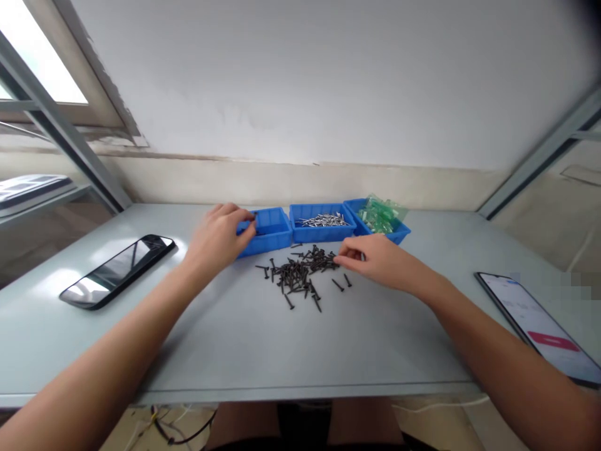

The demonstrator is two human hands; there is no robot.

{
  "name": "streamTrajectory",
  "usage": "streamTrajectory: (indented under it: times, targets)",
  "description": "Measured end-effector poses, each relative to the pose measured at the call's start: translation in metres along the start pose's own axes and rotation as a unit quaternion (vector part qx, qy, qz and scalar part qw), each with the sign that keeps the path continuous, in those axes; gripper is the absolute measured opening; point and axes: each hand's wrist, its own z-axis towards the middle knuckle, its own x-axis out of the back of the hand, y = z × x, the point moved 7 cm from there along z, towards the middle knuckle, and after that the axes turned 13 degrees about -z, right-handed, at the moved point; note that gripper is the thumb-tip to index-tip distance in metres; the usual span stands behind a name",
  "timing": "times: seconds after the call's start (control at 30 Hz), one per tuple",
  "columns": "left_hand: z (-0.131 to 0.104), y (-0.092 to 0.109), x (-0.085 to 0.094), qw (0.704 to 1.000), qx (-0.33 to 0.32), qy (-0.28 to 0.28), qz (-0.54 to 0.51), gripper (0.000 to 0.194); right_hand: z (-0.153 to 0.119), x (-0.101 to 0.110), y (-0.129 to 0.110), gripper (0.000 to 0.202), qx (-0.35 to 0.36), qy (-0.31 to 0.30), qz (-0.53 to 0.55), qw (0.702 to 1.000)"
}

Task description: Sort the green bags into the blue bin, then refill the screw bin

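A loose pile of black screws [297,274] lies on the grey table. My left hand [224,230] is over the left blue bin [270,240], partly covering it, with a small dark piece that looks like a black screw [254,216] at its pinched fingertips. At the right edge of the pile, my right hand [370,258] has thumb and forefinger closed against the screws; whatever is between them is hidden. The middle blue bin [322,235] holds silver screws or nails [323,220]. Green plastic bags [379,213] fill the right blue bin [399,236].
A black phone [117,270] rests on the table at left. Another phone [539,319] with a lit screen lies at right, near my forearm. Behind the bins rises a white wall [319,81]. Metal frame posts [539,153] stand at both sides. Cables [173,429] hang below the table edge.
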Motion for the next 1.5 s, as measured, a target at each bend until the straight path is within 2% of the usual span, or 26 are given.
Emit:
streamTrajectory:
  times: [0.07, 0.13, 0.23, 0.33, 0.4, 0.5, 0.6, 0.7, 0.9, 1.03, 1.1, 1.17, 1.33, 1.4, 1.5]
  targets:
    - [0.003, -0.013, 0.002, 0.999, 0.030, 0.005, 0.025, 0.030, -0.003, -0.014, 0.002, 0.020, 0.005, -0.066, 0.010, 0.998]
    - [0.001, -0.006, 0.000, 1.000, 0.010, 0.000, -0.005, 0.033, -0.006, -0.025, -0.002, 0.015, 0.015, -0.092, 0.016, 0.996]
    - [-0.008, 0.024, -0.007, 0.996, -0.048, -0.022, -0.076, 0.029, -0.008, -0.036, -0.012, 0.013, 0.021, -0.112, 0.017, 0.993]
    - [-0.020, 0.058, -0.019, 0.979, -0.127, -0.080, -0.141, 0.024, -0.005, -0.038, -0.017, 0.013, 0.010, -0.121, 0.004, 0.993]
    - [-0.026, 0.071, -0.026, 0.965, -0.141, -0.122, -0.184, 0.022, -0.001, -0.031, -0.019, 0.012, 0.004, -0.092, 0.017, 0.996]
    - [-0.031, 0.080, -0.035, 0.944, -0.103, -0.177, -0.257, 0.018, 0.002, -0.014, -0.023, 0.012, -0.006, 0.005, 0.088, 0.996]
    - [-0.035, 0.088, -0.042, 0.913, -0.067, -0.213, -0.341, 0.014, -0.001, -0.003, -0.030, 0.014, -0.008, 0.098, 0.168, 0.981]
    - [-0.038, 0.091, -0.044, 0.890, -0.035, -0.221, -0.397, 0.016, -0.006, -0.003, -0.037, 0.012, 0.007, 0.140, 0.202, 0.969]
    - [-0.039, 0.092, -0.041, 0.881, -0.015, -0.208, -0.425, 0.018, -0.007, -0.006, -0.040, 0.009, 0.028, 0.156, 0.201, 0.967]
    - [-0.037, 0.088, -0.041, 0.896, -0.016, -0.205, -0.395, 0.016, -0.007, -0.002, -0.042, 0.011, 0.056, 0.144, 0.184, 0.971]
    - [-0.036, 0.087, -0.042, 0.905, -0.028, -0.207, -0.371, 0.015, -0.008, -0.002, -0.046, 0.009, 0.089, 0.130, 0.160, 0.974]
    - [-0.037, 0.085, -0.045, 0.902, -0.024, -0.221, -0.371, 0.012, -0.010, -0.002, -0.051, 0.006, 0.128, 0.129, 0.129, 0.975]
    - [-0.037, 0.078, -0.052, 0.873, 0.027, -0.248, -0.418, 0.006, -0.018, 0.000, -0.063, 0.008, 0.215, 0.176, 0.037, 0.960]
    - [-0.037, 0.076, -0.053, 0.851, 0.056, -0.255, -0.457, 0.009, -0.021, 0.004, -0.067, 0.010, 0.237, 0.214, -0.013, 0.947]
    - [-0.037, 0.075, -0.054, 0.801, 0.097, -0.265, -0.529, 0.016, -0.025, 0.008, -0.072, 0.013, 0.269, 0.250, -0.098, 0.925]
